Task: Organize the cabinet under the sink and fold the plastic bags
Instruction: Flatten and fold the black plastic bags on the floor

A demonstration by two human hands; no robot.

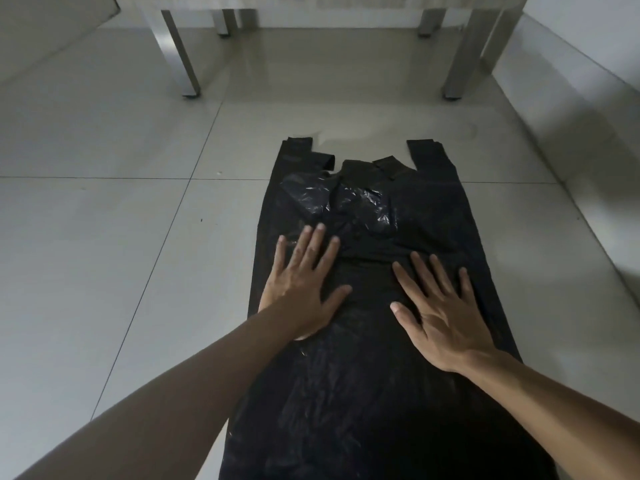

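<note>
We see a black bag [367, 393] spread flat on the tiled floor [104, 237], running from 6 o'clock up toward 12, with its two handles [429, 150] at the far end, one at 11 and one at 1 o'clock. A smaller crumpled, glossy patch of black plastic [349, 206] lies on the bag near its top; we cannot tell whether it is a second bag or a fold of the same one. Our left hand [304, 285] presses flat on the bag at its 9 o'clock edge, its grip apart with fingers straight and spread, holding nothing. Our right hand [440, 310] lies flat just beside it at 3 o'clock, fingers likewise spread and holding nothing. Both forearms cover part of the bag's lower half. Beyond the handles, at 12 o'clock, stands a table [311, 1] on metal legs [180, 57], its top cut off by the frame. A pale wall [588, 98] runs along 2 to 3 o'clock. The bag's near end is dark and runs out of view at 6 o'clock.
</note>
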